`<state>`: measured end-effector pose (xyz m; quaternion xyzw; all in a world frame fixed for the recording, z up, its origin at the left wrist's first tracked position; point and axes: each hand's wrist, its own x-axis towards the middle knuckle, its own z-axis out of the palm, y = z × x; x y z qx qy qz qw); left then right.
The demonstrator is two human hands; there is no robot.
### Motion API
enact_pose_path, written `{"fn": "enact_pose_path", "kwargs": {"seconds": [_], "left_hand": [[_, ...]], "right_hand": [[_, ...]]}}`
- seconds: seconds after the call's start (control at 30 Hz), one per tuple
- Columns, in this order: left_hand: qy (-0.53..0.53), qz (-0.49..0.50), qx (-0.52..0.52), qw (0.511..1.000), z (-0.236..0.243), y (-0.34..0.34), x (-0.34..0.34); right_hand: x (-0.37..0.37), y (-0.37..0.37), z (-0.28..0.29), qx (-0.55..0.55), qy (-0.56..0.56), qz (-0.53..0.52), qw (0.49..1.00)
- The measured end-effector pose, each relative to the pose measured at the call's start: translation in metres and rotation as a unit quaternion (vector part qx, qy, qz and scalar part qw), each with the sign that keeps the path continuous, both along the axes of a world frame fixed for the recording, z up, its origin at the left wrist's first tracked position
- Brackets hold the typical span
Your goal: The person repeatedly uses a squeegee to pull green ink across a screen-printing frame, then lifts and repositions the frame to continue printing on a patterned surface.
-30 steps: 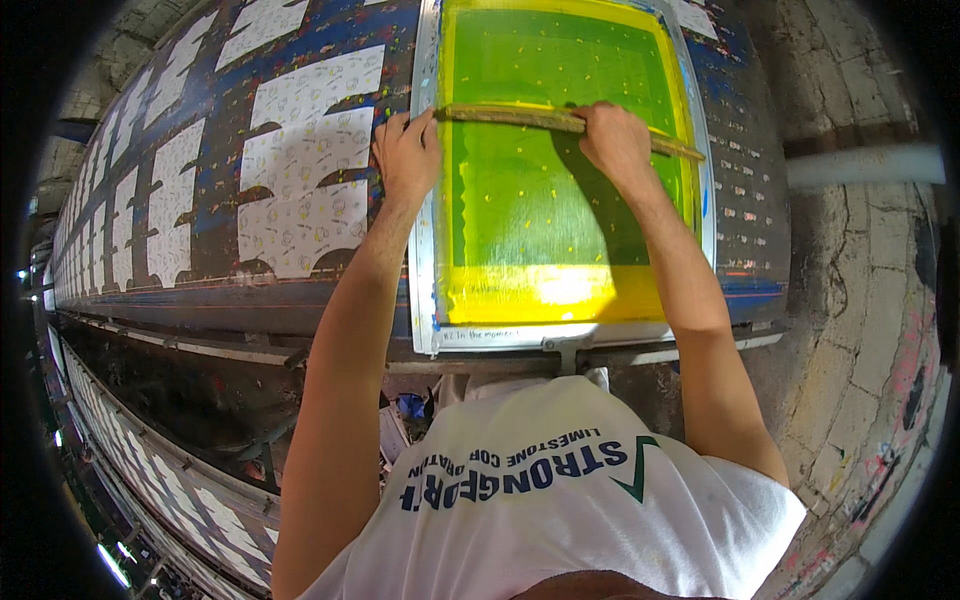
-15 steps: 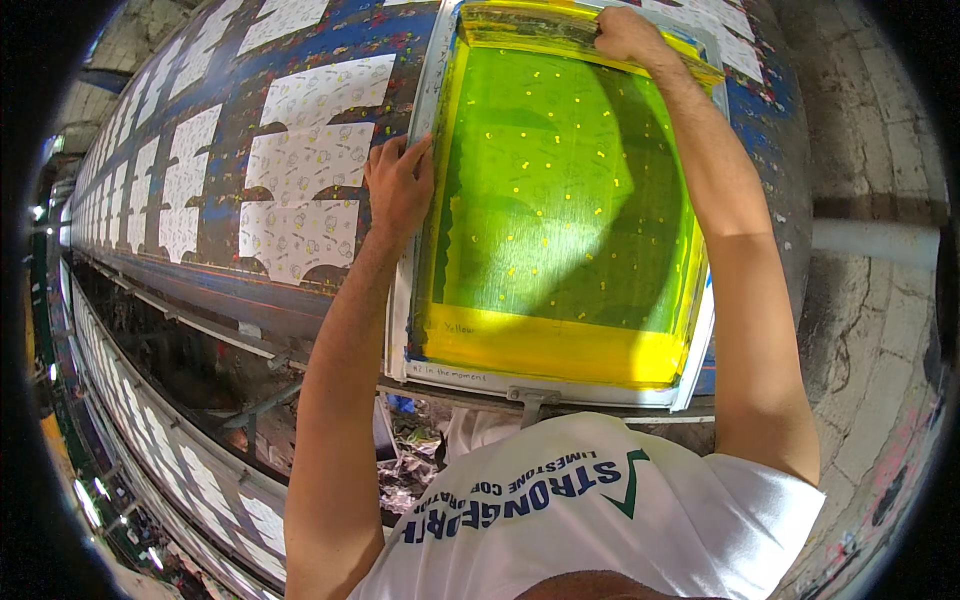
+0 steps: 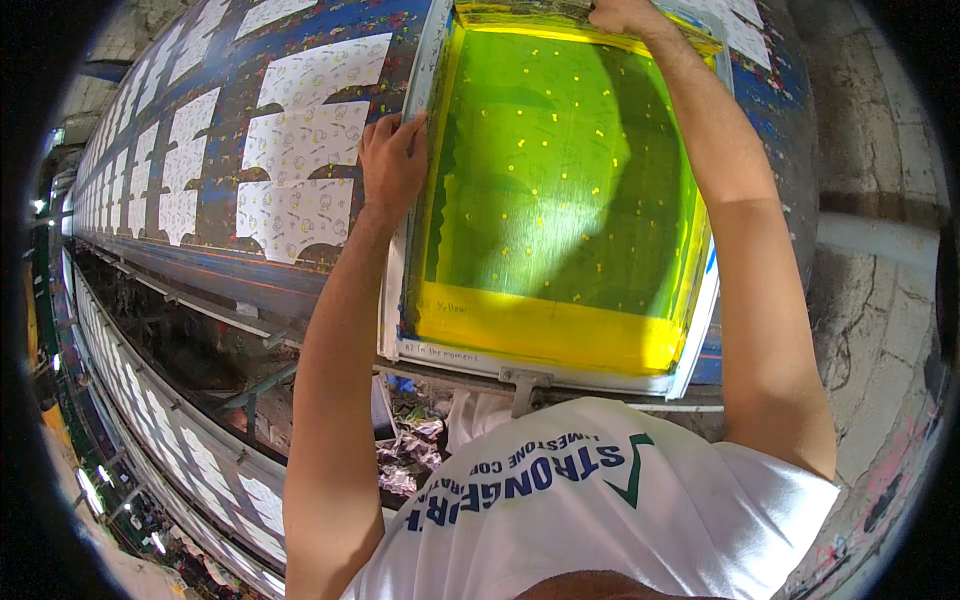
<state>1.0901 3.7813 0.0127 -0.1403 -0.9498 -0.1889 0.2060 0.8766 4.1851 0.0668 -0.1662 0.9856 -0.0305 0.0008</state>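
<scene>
A screen in a pale metal frame [image 3: 395,320] lies over the long printing table, its mesh [image 3: 540,250] green with yellow borders and small yellow specks. My right hand [image 3: 625,18] grips the squeegee [image 3: 525,20] at the screen's far edge, where yellow ink gathers. My left hand [image 3: 393,155] holds the frame's left side with curled fingers. Left of it, white cut fabric pieces [image 3: 295,215] with small printed motifs lie on the dark, ink-stained table surface [image 3: 310,285].
A metal rail with a bracket [image 3: 522,385] runs along the table's near edge, above crumpled scraps [image 3: 410,455]. A second table with white pieces [image 3: 180,440] stands at the lower left. Cracked concrete floor [image 3: 880,330] lies to the right, crossed by a pale beam [image 3: 870,230].
My right hand has pushed the squeegee from the upper middle of the screen to its far edge, with the arm stretched out further. My left hand stays at the frame's left side.
</scene>
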Motion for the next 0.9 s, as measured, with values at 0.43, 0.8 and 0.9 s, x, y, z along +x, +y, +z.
{"fn": "enact_pose_path", "kwargs": {"seconds": [0.43,0.8,0.9], "left_hand": [[-0.007,-0.032,0.071,0.997,-0.035,-0.016,-0.020],[0.051,-0.040,0.023,0.998,-0.043,-0.020,-0.025],[0.013,-0.026,0.014,0.999,-0.041,-0.019,-0.025]], "right_hand": [[0.266,-0.085,0.036,0.005,-0.118,-0.066,0.991],[0.500,-0.156,0.023,-0.034,-0.065,-0.152,0.986],[0.523,-0.165,0.015,-0.062,0.006,-0.152,0.986]]}}
